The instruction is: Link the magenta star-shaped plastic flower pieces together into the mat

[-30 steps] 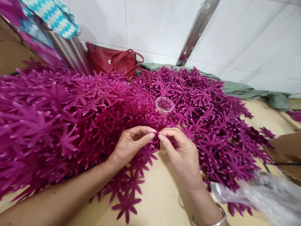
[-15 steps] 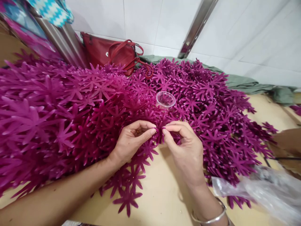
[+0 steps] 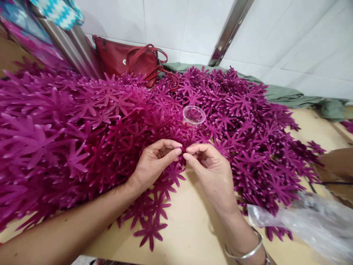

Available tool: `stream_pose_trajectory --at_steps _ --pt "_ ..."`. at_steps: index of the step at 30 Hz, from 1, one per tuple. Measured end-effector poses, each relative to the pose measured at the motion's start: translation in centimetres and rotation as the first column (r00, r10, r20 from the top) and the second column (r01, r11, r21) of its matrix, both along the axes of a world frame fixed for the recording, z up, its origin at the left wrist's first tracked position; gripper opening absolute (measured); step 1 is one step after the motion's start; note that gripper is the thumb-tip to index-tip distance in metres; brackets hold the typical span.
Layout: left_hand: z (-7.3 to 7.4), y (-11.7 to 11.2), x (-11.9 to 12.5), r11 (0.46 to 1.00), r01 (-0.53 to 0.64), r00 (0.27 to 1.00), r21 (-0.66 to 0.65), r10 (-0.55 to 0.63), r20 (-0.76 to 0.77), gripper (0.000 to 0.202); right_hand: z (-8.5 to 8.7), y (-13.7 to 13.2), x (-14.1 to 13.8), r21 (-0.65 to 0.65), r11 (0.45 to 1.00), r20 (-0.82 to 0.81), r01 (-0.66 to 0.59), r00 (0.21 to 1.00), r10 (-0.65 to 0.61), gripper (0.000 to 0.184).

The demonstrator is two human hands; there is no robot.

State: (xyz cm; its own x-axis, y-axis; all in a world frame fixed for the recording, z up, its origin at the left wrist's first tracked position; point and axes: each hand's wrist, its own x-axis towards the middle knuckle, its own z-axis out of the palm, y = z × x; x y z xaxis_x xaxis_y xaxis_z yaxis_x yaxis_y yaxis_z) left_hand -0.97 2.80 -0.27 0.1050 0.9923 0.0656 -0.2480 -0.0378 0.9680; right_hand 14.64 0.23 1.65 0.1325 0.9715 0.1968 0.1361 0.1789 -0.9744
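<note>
A large heap of magenta plastic flower pieces point(image 3: 82, 121) covers a beige table point(image 3: 190, 221). My left hand point(image 3: 154, 165) and my right hand point(image 3: 212, 176) meet at the heap's near edge, fingertips pinched together on one magenta flower piece point(image 3: 183, 159) between them. Most of that piece is hidden by my fingers. A small clear plastic cup point(image 3: 193, 115) sits upright among the flowers just beyond my hands. A metal bangle point(image 3: 248, 252) is on my right wrist.
A red handbag point(image 3: 129, 64) rests against the white tiled wall behind the heap. A slanted metal bar point(image 3: 228, 29) leans at the wall. Crumpled clear plastic point(image 3: 309, 221) lies at the right; green cloth point(image 3: 289, 97) runs along the back.
My hands have stayed pinched together at the same spot, with the fingertips shifting slightly on the flower piece. The view has dipped a little.
</note>
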Motion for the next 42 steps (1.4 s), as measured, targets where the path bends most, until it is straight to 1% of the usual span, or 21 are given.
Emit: stream_pose_trajectory --at_steps 3,6,8,11,13,14,19,25,29,31,34,39,42 --pt "0.0 0.0 0.0 1.000 0.004 1.000 -0.021 -0.003 0.026 0.020 -0.1 0.0 0.1 -0.019 1.000 0.008 -0.014 1.000 0.014 0.011" --pt "0.2 -0.1 0.0 1.000 0.020 1.000 -0.014 -0.020 0.015 0.020 -0.3 -0.1 0.2 0.012 1.000 0.052 0.002 0.999 -0.003 0.012" --pt "0.3 -0.1 0.0 1.000 0.022 1.000 -0.008 -0.022 -0.006 0.018 -0.2 -0.1 0.3 0.078 0.997 0.143 0.001 0.990 -0.012 0.012" --pt "0.3 -0.1 -0.1 1.000 0.026 1.000 -0.006 -0.026 -0.001 0.017 -0.1 -0.2 0.3 0.243 0.969 0.336 -0.039 0.941 -0.046 0.011" --pt "0.2 0.0 -0.1 1.000 0.030 1.000 -0.006 -0.030 0.008 0.016 0.1 -0.2 0.3 0.329 0.943 0.404 -0.057 0.911 -0.086 0.012" --pt "0.1 0.0 -0.1 0.999 0.031 0.999 -0.010 -0.031 0.011 0.016 0.2 -0.1 0.3 0.348 0.936 0.416 -0.058 0.904 -0.099 0.011" --pt "0.1 -0.1 -0.1 0.999 0.024 1.000 -0.032 -0.024 -0.001 0.017 0.3 0.0 0.3 0.333 0.940 0.445 -0.075 0.892 -0.086 0.009" --pt "0.2 -0.1 0.0 0.999 0.003 1.000 -0.047 -0.003 0.003 0.017 -0.1 -0.2 0.1 0.383 0.922 0.482 -0.054 0.864 -0.149 0.010" --pt "0.1 -0.1 0.1 0.999 -0.003 1.000 -0.036 0.003 -0.011 0.017 -0.3 -0.3 0.0 0.385 0.921 0.489 -0.063 0.860 -0.146 0.011" --pt "0.2 0.0 0.1 1.000 -0.007 1.000 -0.022 0.007 -0.013 0.018 -0.3 -0.3 -0.1 0.408 0.910 0.495 -0.070 0.855 -0.156 0.012" --pt "0.2 0.0 0.1 1.000 -0.008 1.000 0.000 0.008 -0.015 0.016 -0.3 -0.4 -0.2 0.429 0.899 0.526 -0.085 0.833 -0.172 0.013" --pt "0.1 0.0 0.0 1.000 0.022 0.999 0.015 -0.022 -0.032 0.018 -0.7 -0.3 -0.2 0.418 0.903 0.571 -0.101 0.802 -0.175 0.015" --pt "0.1 0.0 -0.1 1.000 0.020 0.999 0.004 -0.019 -0.047 0.017 -1.0 -0.3 -0.1 0.450 0.885 0.601 -0.122 0.774 -0.199 0.016"
